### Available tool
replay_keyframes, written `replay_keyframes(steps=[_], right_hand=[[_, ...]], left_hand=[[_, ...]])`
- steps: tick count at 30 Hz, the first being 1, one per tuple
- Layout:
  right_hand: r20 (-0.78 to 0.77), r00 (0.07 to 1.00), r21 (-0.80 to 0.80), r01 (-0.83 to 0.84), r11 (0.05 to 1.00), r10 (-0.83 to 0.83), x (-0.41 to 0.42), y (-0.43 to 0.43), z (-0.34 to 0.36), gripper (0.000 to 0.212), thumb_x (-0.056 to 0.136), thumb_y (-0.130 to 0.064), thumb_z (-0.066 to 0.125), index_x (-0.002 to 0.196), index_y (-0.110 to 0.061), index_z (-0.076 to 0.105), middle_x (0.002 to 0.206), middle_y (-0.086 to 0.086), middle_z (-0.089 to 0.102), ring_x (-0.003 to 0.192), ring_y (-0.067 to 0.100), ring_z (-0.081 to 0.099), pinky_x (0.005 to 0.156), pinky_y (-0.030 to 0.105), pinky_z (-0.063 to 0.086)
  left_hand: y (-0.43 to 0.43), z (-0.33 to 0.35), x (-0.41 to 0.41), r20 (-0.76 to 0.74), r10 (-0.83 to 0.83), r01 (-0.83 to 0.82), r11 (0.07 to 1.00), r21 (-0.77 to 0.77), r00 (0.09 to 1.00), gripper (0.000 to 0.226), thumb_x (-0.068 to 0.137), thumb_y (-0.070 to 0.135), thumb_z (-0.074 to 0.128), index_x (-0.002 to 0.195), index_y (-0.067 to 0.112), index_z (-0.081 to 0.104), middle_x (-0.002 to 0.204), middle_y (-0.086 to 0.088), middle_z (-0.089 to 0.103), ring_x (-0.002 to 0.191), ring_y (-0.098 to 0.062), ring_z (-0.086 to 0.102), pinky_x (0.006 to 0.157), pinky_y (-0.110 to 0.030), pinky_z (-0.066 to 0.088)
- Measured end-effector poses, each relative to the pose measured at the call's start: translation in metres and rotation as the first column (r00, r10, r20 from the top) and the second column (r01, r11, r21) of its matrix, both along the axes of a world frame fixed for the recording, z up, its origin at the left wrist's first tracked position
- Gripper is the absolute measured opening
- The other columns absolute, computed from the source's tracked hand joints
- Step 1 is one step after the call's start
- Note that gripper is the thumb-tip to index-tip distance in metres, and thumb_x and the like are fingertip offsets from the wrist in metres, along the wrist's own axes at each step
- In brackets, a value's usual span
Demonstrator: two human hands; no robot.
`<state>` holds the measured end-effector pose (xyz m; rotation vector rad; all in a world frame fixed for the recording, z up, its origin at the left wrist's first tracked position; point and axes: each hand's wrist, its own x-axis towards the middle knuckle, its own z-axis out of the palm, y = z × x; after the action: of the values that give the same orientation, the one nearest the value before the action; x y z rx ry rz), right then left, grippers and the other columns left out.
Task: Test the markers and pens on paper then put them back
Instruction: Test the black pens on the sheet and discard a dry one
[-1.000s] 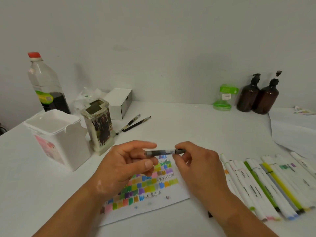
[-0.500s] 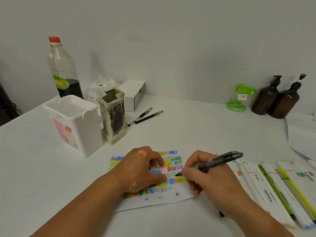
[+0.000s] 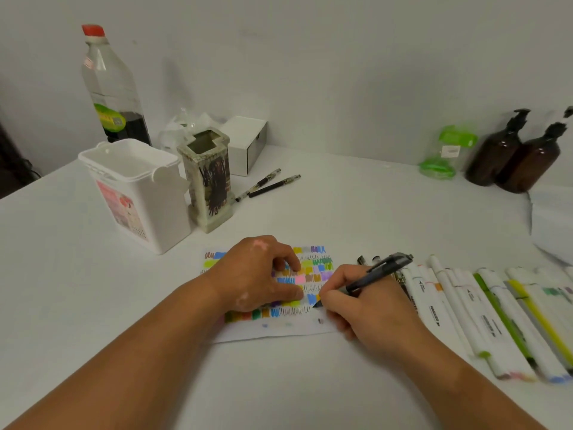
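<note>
A sheet of paper covered in coloured swatches and black scribbles lies on the white table. My left hand rests on it, fingers curled loosely, holding it down. My right hand grips a dark grey pen in a writing hold, its tip touching the paper at the end of a scribbled line. A row of white markers lies side by side to the right of my right hand. Two black pens lie further back near a ceramic pen holder.
A white plastic tub stands left of the holder, a bottle with a red cap and a small white box behind. A green-lidded jar and two brown pump bottles stand at the back right. White sheets lie at the right edge.
Both hands held the pen in the air a second ago. My left hand has dropped onto the paper; my right hand has lowered the pen and its tip now touches the sheet.
</note>
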<state>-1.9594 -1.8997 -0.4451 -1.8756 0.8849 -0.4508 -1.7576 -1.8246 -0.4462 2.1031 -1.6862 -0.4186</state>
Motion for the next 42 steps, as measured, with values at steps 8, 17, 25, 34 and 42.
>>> replay_keyframes(steps=[8,17,25,34,42], right_hand=[[-0.048,0.999,-0.059,-0.029,0.998,0.026,0.000,0.000,0.000,0.004,0.077,-0.019,0.068,0.074,-0.021,0.070,0.056,0.001,0.067,0.047,0.008,0.057,0.049,0.020,0.049],[-0.055,0.998,-0.102,0.010,0.995,-0.016,0.000,-0.001,0.001,0.007,0.079,-0.018,0.066,0.072,-0.020,0.067,0.055,-0.001,0.065,0.045,0.006,0.057,0.047,0.019,0.045],[-0.084,0.996,-0.113,0.003,0.994,-0.013,-0.001,-0.002,0.001,0.007,0.078,-0.019,0.065,0.072,-0.022,0.066,0.054,-0.002,0.065,0.044,0.005,0.056,0.046,0.019,0.046],[-0.021,0.997,-0.141,0.076,0.987,-0.080,-0.004,-0.007,0.005,0.010,0.082,-0.018,0.068,0.072,-0.018,0.069,0.056,-0.003,0.065,0.047,0.007,0.056,0.048,0.025,0.047],[0.533,0.768,0.523,0.031,0.852,-0.355,-0.019,-0.036,0.025,0.042,0.095,-0.031,0.049,0.085,-0.003,0.079,0.091,0.015,0.075,0.081,0.024,0.068,0.070,0.035,0.058]], left_hand=[[-0.001,0.001,-0.001,-0.005,0.003,-0.003,1.000,0.014,1.000,0.040,0.075,0.057,0.077,0.109,0.041,0.065,0.097,0.019,0.053,0.084,-0.004,0.054,0.067,-0.013,0.039],[-0.001,0.000,0.000,-0.011,0.008,-0.008,1.000,0.011,1.000,0.040,0.074,0.058,0.077,0.108,0.042,0.065,0.097,0.019,0.054,0.085,-0.004,0.055,0.068,-0.013,0.041],[-0.001,0.001,0.000,-0.011,0.007,-0.007,1.000,0.012,1.000,0.039,0.074,0.058,0.077,0.108,0.041,0.066,0.096,0.019,0.054,0.085,-0.004,0.055,0.068,-0.013,0.042],[-0.001,0.001,0.000,-0.021,0.006,-0.005,1.000,0.028,1.000,0.039,0.074,0.059,0.076,0.108,0.042,0.065,0.097,0.019,0.054,0.086,-0.005,0.056,0.067,-0.011,0.040],[-0.003,0.000,0.002,-0.019,-0.001,0.002,1.000,0.025,1.000,0.035,0.073,0.062,0.075,0.102,0.047,0.063,0.095,0.021,0.054,0.084,-0.004,0.056,0.065,-0.010,0.038]])
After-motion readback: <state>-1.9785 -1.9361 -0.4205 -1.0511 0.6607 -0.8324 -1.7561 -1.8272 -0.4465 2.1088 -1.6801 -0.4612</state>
